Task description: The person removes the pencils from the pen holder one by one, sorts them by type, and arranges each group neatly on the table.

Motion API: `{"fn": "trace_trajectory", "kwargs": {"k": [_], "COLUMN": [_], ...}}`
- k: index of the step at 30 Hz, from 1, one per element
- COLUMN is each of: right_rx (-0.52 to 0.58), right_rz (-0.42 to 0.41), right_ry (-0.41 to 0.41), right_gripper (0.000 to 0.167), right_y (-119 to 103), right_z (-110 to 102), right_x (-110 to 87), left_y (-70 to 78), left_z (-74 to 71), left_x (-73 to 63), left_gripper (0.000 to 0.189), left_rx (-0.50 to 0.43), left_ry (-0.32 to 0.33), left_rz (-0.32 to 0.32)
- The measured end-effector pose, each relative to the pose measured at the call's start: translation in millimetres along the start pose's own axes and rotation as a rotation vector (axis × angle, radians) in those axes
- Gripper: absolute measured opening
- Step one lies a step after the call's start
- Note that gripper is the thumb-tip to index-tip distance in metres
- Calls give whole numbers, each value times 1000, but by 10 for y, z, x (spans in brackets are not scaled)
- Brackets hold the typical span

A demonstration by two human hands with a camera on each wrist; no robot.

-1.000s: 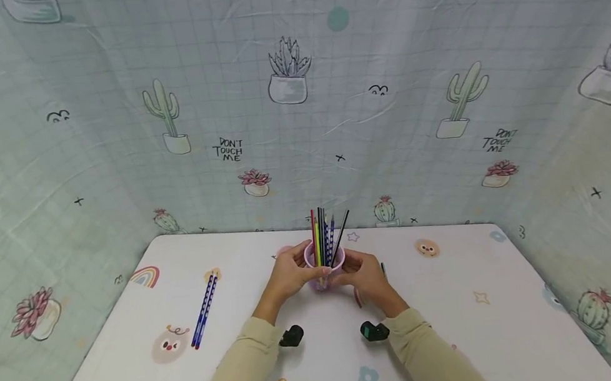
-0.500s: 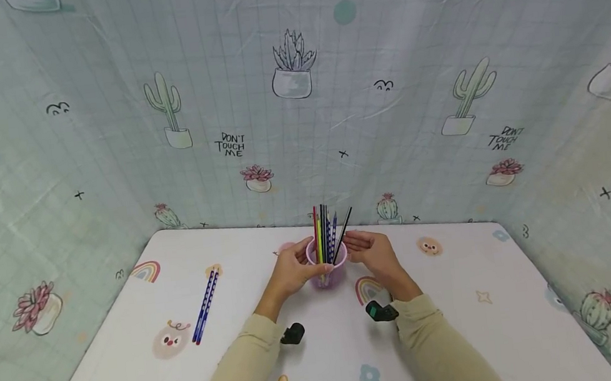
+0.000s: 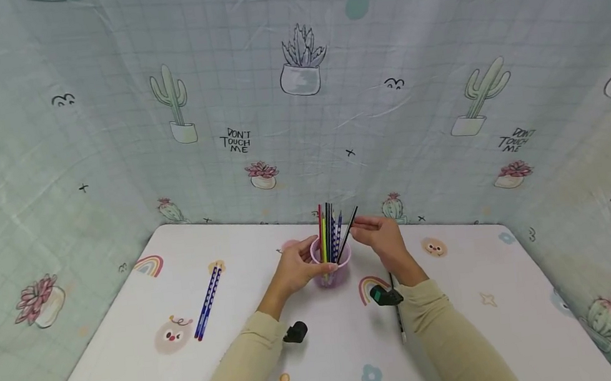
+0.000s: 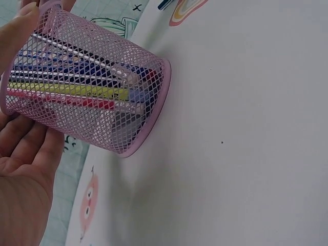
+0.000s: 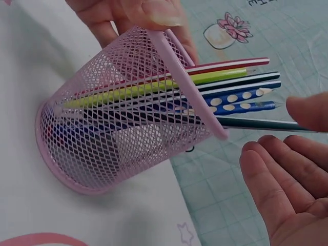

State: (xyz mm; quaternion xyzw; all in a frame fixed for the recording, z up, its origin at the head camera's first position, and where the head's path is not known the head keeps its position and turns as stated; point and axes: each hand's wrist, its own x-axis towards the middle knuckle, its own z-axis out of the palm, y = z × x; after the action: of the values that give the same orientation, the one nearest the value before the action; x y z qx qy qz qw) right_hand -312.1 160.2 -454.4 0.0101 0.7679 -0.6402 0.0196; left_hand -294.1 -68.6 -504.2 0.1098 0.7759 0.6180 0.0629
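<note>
With the left hand point(image 3: 295, 271) gripping the pink mesh pencil cup point(image 5: 123, 123) at twelve o'clock, the right hand point(image 3: 386, 241), loosely spread at its two o'clock, should nudge the leaning dark pencil point(image 5: 251, 123) gently.

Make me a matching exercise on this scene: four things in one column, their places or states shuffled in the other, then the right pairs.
Things
1. left hand
2. right hand
3. yellow-green pencil
4. two dotted blue pencils

Places and states
A. standing in the pink mesh cup
B. fingers beside the upper end of the leaning dark pencil
C. lying on the table
D. gripping the cup near its rim

Pairs: 1-D, 2-B, 3-A, 4-C
</note>
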Motion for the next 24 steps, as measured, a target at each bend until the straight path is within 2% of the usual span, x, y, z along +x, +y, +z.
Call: {"fn": "trace_trajectory", "kwargs": {"k": [6, 16, 24], "right_rx": [13, 58, 56], "right_rz": [-13, -17, 13], "right_ry": [52, 107, 110], "right_gripper": [40, 40, 42], "right_y": [-44, -101, -116], "right_z": [60, 160, 196], "right_x": [27, 87, 140], "left_y": [-10, -10, 8], "left_z": [7, -1, -6], "left_x": [-2, -5, -41], "left_gripper": [86, 84, 82], "left_rx": [-1, -17, 2], "left_ry": [12, -35, -23], "left_rz": [-2, 43, 14]}}
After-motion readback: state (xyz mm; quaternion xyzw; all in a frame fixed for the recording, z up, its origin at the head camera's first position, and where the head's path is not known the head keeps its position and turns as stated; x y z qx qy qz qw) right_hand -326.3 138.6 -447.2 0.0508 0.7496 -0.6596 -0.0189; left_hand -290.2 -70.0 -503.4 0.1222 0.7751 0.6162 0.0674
